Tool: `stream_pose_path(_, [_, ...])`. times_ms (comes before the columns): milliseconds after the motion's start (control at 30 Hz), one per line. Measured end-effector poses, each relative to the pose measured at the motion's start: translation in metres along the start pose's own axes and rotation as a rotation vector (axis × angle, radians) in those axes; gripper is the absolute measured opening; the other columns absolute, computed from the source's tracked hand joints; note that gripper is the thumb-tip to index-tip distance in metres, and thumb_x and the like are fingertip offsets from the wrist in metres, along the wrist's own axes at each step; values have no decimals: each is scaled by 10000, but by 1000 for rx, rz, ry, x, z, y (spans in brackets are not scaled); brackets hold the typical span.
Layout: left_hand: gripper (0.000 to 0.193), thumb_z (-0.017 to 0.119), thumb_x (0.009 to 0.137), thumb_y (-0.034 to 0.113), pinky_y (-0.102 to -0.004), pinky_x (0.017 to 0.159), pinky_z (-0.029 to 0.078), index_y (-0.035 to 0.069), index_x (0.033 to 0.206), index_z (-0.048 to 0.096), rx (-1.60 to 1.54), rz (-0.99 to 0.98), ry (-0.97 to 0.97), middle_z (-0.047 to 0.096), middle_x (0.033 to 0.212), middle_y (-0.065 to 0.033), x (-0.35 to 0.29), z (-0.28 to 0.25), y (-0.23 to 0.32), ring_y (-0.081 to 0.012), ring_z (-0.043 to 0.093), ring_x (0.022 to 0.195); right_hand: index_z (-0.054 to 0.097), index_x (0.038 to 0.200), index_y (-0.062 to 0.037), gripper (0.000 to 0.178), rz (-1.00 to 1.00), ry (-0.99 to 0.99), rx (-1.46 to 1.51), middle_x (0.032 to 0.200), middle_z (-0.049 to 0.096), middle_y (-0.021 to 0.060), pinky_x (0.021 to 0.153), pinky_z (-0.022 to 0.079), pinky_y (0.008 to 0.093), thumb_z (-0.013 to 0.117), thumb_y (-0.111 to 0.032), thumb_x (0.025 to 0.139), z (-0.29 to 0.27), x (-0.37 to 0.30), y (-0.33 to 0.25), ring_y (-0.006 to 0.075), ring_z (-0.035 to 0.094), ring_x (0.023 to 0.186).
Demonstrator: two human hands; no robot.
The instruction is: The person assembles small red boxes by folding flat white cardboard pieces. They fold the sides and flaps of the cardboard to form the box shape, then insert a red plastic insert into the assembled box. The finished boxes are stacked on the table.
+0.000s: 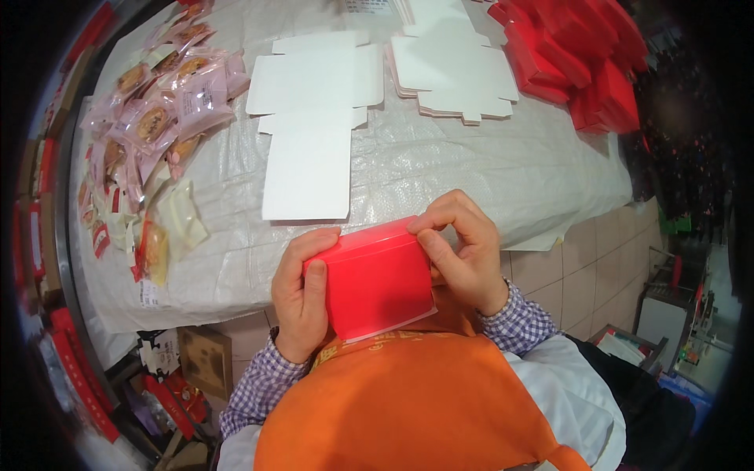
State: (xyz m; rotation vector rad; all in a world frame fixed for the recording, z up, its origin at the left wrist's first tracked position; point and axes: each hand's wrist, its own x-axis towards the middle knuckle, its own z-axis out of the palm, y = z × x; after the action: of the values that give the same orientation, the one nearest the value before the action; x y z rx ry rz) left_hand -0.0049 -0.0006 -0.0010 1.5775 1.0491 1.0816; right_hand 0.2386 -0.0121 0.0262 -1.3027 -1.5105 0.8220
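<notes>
A red cardboard box [379,289] is held in front of my orange apron, at the near edge of the covered table. My left hand [301,290] grips its left side, with the thumb on the near face and the fingers along the far edge. At the upper right corner, my right hand [465,247] pinches the box's top edge between thumb and fingers. Just beyond the box lies a flat white box blank [308,157], unfolded with its flaps spread. A stack of similar white blanks [452,71] sits farther right.
Packaged pastries in clear and pink wrappers [157,122] are heaped on the table's left. Folded red boxes [565,59] pile up at the far right. A whitish woven sheet [440,165] covers the table. Cartons and red packages [169,400] stand below on the left.
</notes>
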Motion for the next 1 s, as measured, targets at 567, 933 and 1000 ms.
stream_pose_path(567, [258,416,1098,220,-388,1129,351,26,1248,494,-61,-53,32,500,1420,-197,0,18,-2,-256,481,1288,658,1169,4,242,7,-174,76,1114,663,174,937,506,375,497,-74,1005,15,0,5,305,644,1022])
stream_pose_path(933, [705,409,1077,522,-407,1121,390,63,1590,257,-125,-43,153,417,1553,-163,51,-11,10,-279,464,1381,662,1315,-25,319,204,64,343,1088,684,89,875,522,300,549,-165,1051,-22,36,42,173,642,1016])
stream_pose_path(1000, [691,456,1081,421,-410,1096,421,42,1605,215,-220,-48,336,407,1543,-184,46,-31,-3,-286,483,1356,497,1486,-61,424,263,210,546,1193,645,66,924,522,280,506,-179,1079,-18,49,29,151,618,1079])
